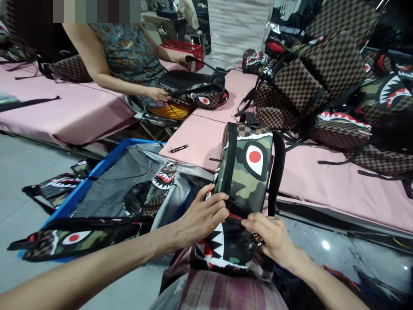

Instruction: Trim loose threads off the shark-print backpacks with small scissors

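Note:
A camouflage backpack (244, 172) with a shark-mouth print and a red-and-white eye leans from my lap against the edge of the pink table (322, 181). My left hand (203, 217) pinches the bag at its middle seam, fingers closed on the fabric. My right hand (272, 237) grips the bag's lower front on the right side, fingers closed, with a small dark piece, perhaps a zipper pull, at the fingertips.
A blue crate (97, 172) at my left holds grey plastic and more shark-print pieces. A pile of checkered and shark backpacks (322, 73) fills the table's right. Across the table, another person handles a bag (196, 90). Small snips (178, 149) lie on the table.

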Available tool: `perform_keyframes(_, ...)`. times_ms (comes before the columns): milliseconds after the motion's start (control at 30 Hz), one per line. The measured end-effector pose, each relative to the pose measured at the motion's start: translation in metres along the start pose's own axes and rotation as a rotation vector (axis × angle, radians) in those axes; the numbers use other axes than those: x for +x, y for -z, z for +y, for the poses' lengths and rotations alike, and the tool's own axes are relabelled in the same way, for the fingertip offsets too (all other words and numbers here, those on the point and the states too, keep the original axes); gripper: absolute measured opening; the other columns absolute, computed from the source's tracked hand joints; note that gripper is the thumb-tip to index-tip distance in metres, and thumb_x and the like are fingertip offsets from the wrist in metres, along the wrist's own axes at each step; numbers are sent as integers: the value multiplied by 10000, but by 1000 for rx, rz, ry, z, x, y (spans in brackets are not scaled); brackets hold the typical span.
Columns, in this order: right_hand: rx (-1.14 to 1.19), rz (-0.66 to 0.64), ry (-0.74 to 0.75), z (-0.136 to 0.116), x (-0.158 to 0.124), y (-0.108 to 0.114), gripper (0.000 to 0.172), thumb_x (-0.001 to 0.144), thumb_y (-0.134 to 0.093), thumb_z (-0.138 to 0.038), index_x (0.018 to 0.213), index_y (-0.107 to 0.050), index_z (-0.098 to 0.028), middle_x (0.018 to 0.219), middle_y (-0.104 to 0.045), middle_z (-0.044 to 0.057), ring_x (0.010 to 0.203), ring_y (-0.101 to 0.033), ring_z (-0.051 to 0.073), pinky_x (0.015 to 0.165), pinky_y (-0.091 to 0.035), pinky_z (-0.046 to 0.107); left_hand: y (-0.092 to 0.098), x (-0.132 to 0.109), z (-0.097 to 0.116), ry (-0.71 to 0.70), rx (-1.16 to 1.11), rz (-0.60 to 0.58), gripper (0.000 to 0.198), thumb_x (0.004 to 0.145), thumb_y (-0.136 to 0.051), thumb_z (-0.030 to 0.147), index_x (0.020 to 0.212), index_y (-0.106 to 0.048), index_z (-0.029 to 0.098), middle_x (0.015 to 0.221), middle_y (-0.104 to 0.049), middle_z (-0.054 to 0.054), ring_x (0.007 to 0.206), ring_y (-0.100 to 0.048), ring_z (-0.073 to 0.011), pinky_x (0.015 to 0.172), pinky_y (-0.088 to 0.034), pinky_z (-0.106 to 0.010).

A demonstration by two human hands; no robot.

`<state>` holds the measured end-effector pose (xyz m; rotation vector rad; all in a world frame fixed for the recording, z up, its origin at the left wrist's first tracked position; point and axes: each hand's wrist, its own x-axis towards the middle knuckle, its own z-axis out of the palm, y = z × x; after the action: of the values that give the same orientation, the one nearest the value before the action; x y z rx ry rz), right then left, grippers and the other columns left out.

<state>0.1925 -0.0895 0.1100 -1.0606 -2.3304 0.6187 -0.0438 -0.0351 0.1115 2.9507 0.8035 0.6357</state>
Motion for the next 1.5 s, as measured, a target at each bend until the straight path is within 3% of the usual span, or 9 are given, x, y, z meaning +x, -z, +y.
perform_keyframes(100, -235, -51, 97, -5, -6, -10, 345, 868, -358, -51, 1126, -546, -184, 966, -654, 57, 654, -595, 112, 493, -379, 223, -10, -16, 10, -20, 7, 55, 257, 856, -360, 59, 768, -533, 227, 719, -614, 39, 1046, -515, -121, 1021, -221, -371)
perform_keyframes(200, -315, -50, 148, -6, -7, -16, 293, 902, -358, -87, 1068, -579, -186, 949, -672, 40, 593, -562, 88, 473, -345, 222, -16, -23, 12, -46, -20, 95, 265, 857, -369, 78, 754, -540, 254, 726, -621, 44, 1019, -525, -131, 986, -254, -362)
perform_keyframes(500, -338, 46, 215, 2, -8, -21, 209, 893, -453, -126, 1016, -612, -185, 919, -682, 11, 566, -525, 76, 489, -335, 224, -22, -24, 10, -103, -88, 119, 256, 892, -360, 72, 773, -539, 211, 775, -663, 33, 1060, -503, -149, 963, -240, -387)
perform_keyframes(633, -331, 84, 222, 5, -13, -27, 207, 881, -478, -111, 1033, -610, -158, 951, -682, 41, 636, -563, 88, 517, -358, 224, -25, -23, 9, -127, -133, 140, 176, 888, -437, 114, 757, -529, 186, 943, -676, 28, 1059, -496, -140, 944, -259, -349)
perform_keyframes(867, -247, 193, 206, 10, -23, -36, 209, 882, -472, -116, 1016, -628, -147, 945, -689, 60, 614, -577, 78, 498, -354, 223, -21, -16, 15, -62, -133, -92, 207, 889, -397, 125, 754, -547, 172, 776, -649, -10, 813, -544, -131, 852, -304, -352)
perform_keyframes(1000, -230, 233, 213, 7, -21, -37, 209, 885, -459, -118, 1002, -631, -141, 915, -691, 64, 619, -581, 82, 490, -354, 223, -5, -1, 13, -53, -123, -209, 155, 869, -434, 172, 854, -588, 181, 693, -620, -18, 691, -543, -145, 664, -341, -306)
perform_keyframes(1167, -252, 213, 269, 4, -11, -34, 188, 876, -471, -104, 982, -625, -125, 891, -693, 61, 586, -550, 78, 485, -350, 225, 14, 38, 2, -99, -72, -462, 115, 754, -534, 127, 713, -620, 192, 520, -555, -8, 485, -489, -150, 457, -216, -278)
perform_keyframes(1267, -284, 193, 281, 4, -8, -29, 164, 865, -499, -106, 968, -625, -128, 891, -696, 52, 597, -552, 80, 495, -354, 226, 15, 58, 3, -204, -92, -470, 119, 730, -552, 124, 657, -627, 180, 544, -577, -25, 472, -485, -149, 443, -191, -282)
perform_keyframes(1500, -325, 135, 302, 5, -6, -19, 228, 914, -398, -110, 926, -624, -135, 874, -700, 38, 557, -524, 72, 468, -315, 236, -3, 66, 15, -171, -29, -505, 155, 693, -565, 102, 572, -618, 184, 478, -555, -38, 463, -503, -162, 431, -190, -288)
